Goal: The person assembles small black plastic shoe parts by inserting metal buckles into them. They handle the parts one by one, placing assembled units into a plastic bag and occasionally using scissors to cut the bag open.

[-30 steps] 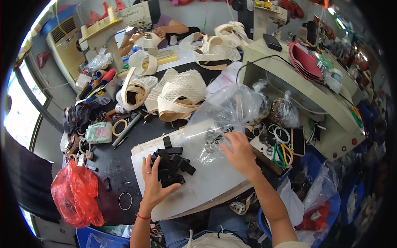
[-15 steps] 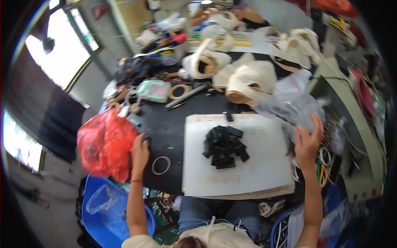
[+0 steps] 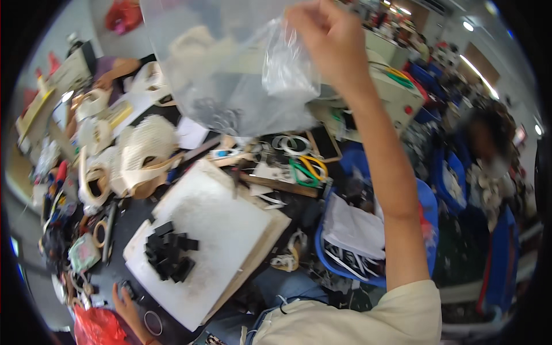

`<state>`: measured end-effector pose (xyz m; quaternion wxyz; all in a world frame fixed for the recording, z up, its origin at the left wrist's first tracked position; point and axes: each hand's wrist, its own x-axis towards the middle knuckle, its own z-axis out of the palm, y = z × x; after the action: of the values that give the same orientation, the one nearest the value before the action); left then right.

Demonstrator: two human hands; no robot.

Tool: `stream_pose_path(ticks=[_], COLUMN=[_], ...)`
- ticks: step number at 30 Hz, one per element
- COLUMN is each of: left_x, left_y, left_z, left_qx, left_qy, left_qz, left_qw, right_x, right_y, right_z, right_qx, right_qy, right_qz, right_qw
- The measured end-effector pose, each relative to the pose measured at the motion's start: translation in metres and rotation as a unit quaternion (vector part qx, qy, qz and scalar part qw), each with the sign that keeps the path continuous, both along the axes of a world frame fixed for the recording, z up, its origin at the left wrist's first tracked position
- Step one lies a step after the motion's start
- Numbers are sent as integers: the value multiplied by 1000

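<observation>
Raised high, my right hand (image 3: 332,43) is closed on the top of a clear plastic bag (image 3: 230,75). The bag hangs over the back of the table, with small grey rings or loops visible at its bottom and a crinkled fold near my fingers. Low at the left, my left hand (image 3: 127,312) lies with fingers apart beside a red plastic bag (image 3: 99,326) and appears to hold nothing. A small dark object (image 3: 126,290) is close to its fingertips. Black rectangular pieces (image 3: 167,253) sit heaped on the white board (image 3: 221,230).
Cream mesh shoe uppers (image 3: 146,149) crowd the table's far left, near a tape roll (image 3: 100,234). Scissors with green and yellow handles (image 3: 310,172) lie behind the board. At right stands a blue bin (image 3: 328,259) holding white material. Another person's arm (image 3: 118,72) shows far left.
My right hand has lifted the clear bag from the table's right side to high up. The view has turned right. My left hand remains near the red bag.
</observation>
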<state>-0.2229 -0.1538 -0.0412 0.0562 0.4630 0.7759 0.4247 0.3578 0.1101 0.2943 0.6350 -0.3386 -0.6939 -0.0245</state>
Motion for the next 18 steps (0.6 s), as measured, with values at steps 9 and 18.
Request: stream_pose_path(ticks=[9,18], left_x=[48,224], left_y=[61,95], left_z=[80,186], left_qx=[-11,111], left_qy=[120,419], left_qz=[-111,-266], left_qw=[987,861], right_x=[131,248], right_y=[-113,-180], right_z=[-17,-91], right_qx=[-245,-204], right_qy=[29,-9], right_qz=[-122,-387], right_qw=[961,899])
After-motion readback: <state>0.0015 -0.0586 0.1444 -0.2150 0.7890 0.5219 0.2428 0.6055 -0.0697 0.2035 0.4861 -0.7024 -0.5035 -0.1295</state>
